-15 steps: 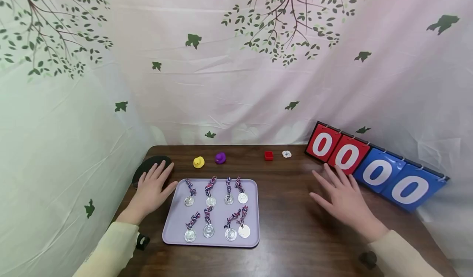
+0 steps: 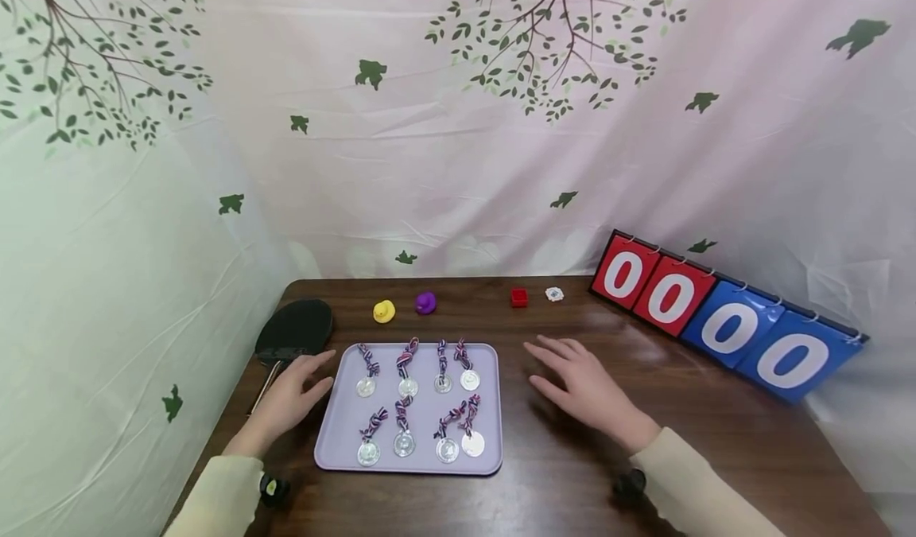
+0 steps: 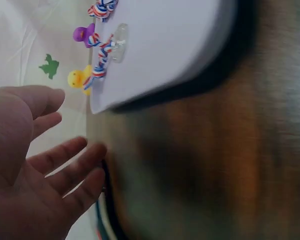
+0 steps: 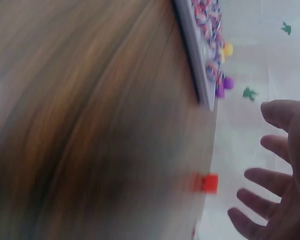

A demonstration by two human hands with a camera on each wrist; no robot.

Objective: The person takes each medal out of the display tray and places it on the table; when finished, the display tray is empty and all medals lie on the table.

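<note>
Left hand (image 2: pixel 279 402) at lower left and right hand (image 2: pixel 590 386) at lower right of centre hold nothing, fingers loosely spread, on either side of the lilac tray (image 2: pixel 427 408) at lower centre, rimmed probably to stop its two rows of medals (image 2: pixel 404 444) sliding off.

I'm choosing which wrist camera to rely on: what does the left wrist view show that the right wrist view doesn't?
Only the left wrist view: the left hand and a dark curved edge, probably the paddle.
Only the right wrist view: the right hand and the red box.
Both: the tray with striped ribbons, the yellow duck, the purple duck, the table and the leaf-printed backdrop.
</note>
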